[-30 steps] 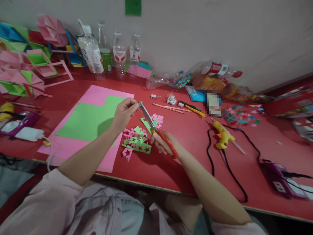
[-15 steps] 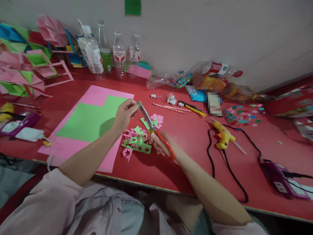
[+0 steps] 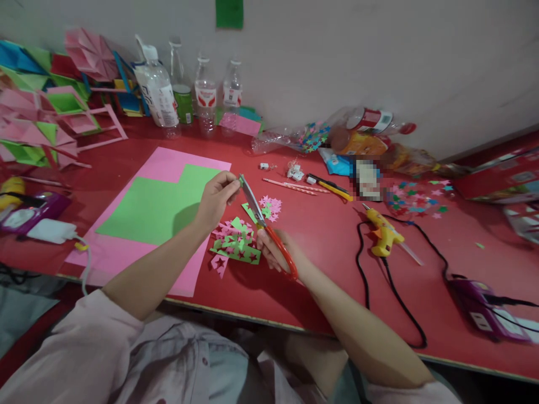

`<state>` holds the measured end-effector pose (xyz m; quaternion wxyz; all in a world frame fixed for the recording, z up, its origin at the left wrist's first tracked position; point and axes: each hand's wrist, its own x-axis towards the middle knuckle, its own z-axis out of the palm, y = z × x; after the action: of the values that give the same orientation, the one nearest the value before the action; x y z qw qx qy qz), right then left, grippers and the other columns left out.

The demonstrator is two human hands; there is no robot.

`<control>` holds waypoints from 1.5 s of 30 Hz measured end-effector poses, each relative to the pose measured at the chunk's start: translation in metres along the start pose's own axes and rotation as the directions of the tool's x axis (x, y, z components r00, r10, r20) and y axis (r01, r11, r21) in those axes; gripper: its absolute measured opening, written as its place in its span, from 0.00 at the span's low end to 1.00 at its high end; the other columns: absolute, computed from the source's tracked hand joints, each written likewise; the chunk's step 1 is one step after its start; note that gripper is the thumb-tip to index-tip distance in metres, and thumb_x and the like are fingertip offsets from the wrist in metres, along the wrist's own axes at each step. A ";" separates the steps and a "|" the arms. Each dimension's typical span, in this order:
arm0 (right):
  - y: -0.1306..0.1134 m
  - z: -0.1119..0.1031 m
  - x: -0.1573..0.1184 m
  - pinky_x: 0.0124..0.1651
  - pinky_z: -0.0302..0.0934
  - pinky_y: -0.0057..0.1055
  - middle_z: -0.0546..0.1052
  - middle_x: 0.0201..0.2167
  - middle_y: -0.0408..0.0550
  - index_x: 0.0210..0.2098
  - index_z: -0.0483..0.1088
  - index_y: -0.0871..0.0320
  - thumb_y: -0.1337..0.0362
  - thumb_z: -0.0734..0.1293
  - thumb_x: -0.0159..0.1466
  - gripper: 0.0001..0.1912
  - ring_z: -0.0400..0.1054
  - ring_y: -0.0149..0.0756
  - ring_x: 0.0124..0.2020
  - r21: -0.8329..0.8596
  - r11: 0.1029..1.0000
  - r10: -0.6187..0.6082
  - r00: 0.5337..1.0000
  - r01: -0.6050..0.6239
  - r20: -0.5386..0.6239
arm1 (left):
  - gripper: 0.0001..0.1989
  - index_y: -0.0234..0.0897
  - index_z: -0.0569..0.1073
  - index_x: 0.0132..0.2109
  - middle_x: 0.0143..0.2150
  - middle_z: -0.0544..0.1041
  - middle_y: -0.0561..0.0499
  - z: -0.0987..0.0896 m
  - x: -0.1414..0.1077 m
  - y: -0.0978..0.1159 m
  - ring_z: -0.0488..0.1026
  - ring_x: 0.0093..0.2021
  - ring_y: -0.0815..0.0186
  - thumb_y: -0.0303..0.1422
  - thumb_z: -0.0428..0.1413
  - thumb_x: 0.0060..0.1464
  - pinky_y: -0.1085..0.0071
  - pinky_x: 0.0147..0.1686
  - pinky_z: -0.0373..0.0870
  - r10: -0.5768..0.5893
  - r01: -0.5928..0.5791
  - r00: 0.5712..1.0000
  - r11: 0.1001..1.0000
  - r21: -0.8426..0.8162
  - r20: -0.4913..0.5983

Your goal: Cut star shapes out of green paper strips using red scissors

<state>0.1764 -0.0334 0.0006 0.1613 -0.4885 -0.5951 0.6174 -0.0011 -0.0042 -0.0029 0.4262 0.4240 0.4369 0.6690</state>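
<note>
My right hand point(image 3: 275, 251) is wrapped round the orange handles of a pair of scissors point(image 3: 281, 245), whose blades point up and left. The fingers of my left hand point(image 3: 219, 196) pinch a small green paper piece point(image 3: 241, 179) at the blade tips. Below the blades lies a pile of pink and green paper scraps point(image 3: 236, 242) with star-shaped holes. Small pink stars point(image 3: 273, 207) and a few green ones lie just behind the scissors. Green paper point(image 3: 147, 210) rests on a larger pink sheet point(image 3: 145, 261) under my left forearm.
A yellow glue gun point(image 3: 384, 233) with a black cable lies to the right, near a purple power strip point(image 3: 484, 311). Plastic bottles point(image 3: 206, 98) stand along the wall. Folded paper shapes point(image 3: 46, 112) fill the back left. A yellow cutter point(image 3: 334, 188) and loose stars lie farther back.
The scissor handles and my right hand have shifted very slightly to the left. My left hand keeps its pinch at nearly the same spot.
</note>
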 end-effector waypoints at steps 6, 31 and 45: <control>-0.003 0.002 -0.001 0.11 0.49 0.22 0.55 0.08 0.31 0.26 0.59 0.56 0.45 0.61 0.60 0.20 0.49 0.23 0.07 0.002 0.999 0.039 0.999 -0.039 -0.011 | 0.07 0.37 0.64 0.25 0.19 0.63 0.58 0.000 0.000 -0.001 0.57 0.19 0.77 0.30 0.53 0.49 0.77 0.20 0.55 -0.005 0.005 1.000 1.000 -0.013 0.007; -0.001 -0.002 0.002 0.10 0.47 0.23 0.55 0.07 0.32 0.24 0.60 0.56 0.47 0.62 0.59 0.20 0.50 0.24 0.06 -0.055 0.999 0.002 1.000 -0.003 -0.028 | 0.05 0.37 0.65 0.26 0.19 0.65 0.58 0.001 0.001 -0.002 0.58 0.18 0.77 0.29 0.54 0.48 0.77 0.19 0.54 -0.009 0.008 1.000 0.998 -0.065 -0.016; -0.003 -0.013 0.006 0.19 0.58 0.27 0.57 0.09 0.29 0.29 0.61 0.56 0.55 0.68 0.54 0.14 0.50 0.24 0.08 0.168 0.952 -0.208 0.944 0.255 -0.256 | 0.08 0.35 0.69 0.28 0.21 0.65 0.58 0.014 -0.019 -0.005 0.62 0.21 0.76 0.35 0.56 0.50 0.76 0.22 0.58 -0.292 0.169 0.815 0.946 0.278 0.500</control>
<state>0.1827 -0.0200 0.0032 0.3504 -0.4660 -0.5604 0.5883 0.0184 -0.0177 -0.0074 0.5595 0.5816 0.4205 0.4146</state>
